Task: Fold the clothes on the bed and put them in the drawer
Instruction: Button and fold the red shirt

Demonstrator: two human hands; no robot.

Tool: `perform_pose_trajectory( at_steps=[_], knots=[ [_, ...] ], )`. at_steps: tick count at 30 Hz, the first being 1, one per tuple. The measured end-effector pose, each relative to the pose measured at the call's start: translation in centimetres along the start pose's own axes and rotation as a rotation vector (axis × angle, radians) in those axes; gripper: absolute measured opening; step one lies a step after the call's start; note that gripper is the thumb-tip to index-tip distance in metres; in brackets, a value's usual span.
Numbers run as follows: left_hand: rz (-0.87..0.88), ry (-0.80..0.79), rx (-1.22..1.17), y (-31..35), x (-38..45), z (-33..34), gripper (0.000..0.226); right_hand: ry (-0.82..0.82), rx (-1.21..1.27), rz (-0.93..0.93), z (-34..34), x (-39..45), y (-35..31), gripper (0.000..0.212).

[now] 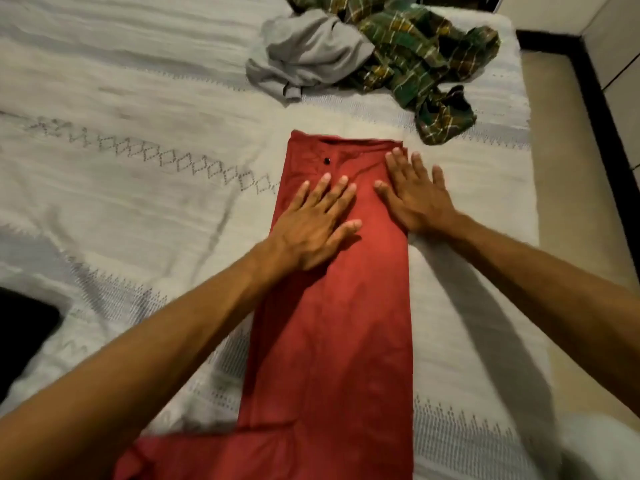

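Three garments counted on the bed [138,209]: red trousers [332,323] at centre, grey top [308,53] and plaid cloth [422,53] at upper right. Both grips flat, fingers spread: left hand [311,230] and right hand [415,199] pressed on trousers.

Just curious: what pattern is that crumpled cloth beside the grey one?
Green plaid cloth with yellow lines, head view.

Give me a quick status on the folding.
Left hand and right hand flat, pressing the red trousers on the bed. Trousers folded lengthwise. Grey garment and green plaid garment unfolded beyond.
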State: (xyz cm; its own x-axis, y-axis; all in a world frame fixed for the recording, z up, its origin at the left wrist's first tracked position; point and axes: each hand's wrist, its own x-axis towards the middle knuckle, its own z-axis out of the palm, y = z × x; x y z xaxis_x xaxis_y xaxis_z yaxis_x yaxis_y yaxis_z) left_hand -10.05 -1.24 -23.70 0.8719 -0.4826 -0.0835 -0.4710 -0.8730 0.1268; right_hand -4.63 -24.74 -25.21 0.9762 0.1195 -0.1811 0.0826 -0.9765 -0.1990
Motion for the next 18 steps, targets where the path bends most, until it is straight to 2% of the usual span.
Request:
perform_pose_trajectory(
  at_steps=[1, 3, 6, 9, 12, 15, 18],
  knots=[
    [-0.002, -0.014, -0.083, 0.0, -1.6, -1.1, 0.072, -0.026, 0.032, 0.015, -0.4, -1.4, -1.1, 0.079],
    [0.027, 0.028, -0.182, -0.5, -4.7, -2.7, 0.073, 0.049, 0.079, -0.037, -1.4, -4.9, -3.1, 0.08],
    [0.052, 0.024, -0.233, -2.0, -13.1, -4.6, 0.071, 0.092, 0.119, -0.238, -1.8, -14.4, -8.0, 0.073],
    [-0.003, -0.099, -0.095, -3.8, -22.4, -4.3, 0.078, 0.005, 0.124, -0.369, 0.2, -25.2, -12.7, 0.071],
    [-0.083, -0.238, -0.105, -6.2, -31.1, -3.9, 0.092, -0.093, 0.005, -0.485, 3.3, -34.2, -16.7, 0.074],
    [0.022, -0.374, -0.079, -8.8, -36.0, -3.9, 0.092, -0.112, -0.052, -0.485, 6.5, -39.6, -18.1, 0.078],
    [0.079, -0.452, 0.107, -10.7, -38.2, -3.8, 0.094, -0.129, -0.09, -0.432, 9.2, -43.3, -19.1, 0.093]
  ],
)
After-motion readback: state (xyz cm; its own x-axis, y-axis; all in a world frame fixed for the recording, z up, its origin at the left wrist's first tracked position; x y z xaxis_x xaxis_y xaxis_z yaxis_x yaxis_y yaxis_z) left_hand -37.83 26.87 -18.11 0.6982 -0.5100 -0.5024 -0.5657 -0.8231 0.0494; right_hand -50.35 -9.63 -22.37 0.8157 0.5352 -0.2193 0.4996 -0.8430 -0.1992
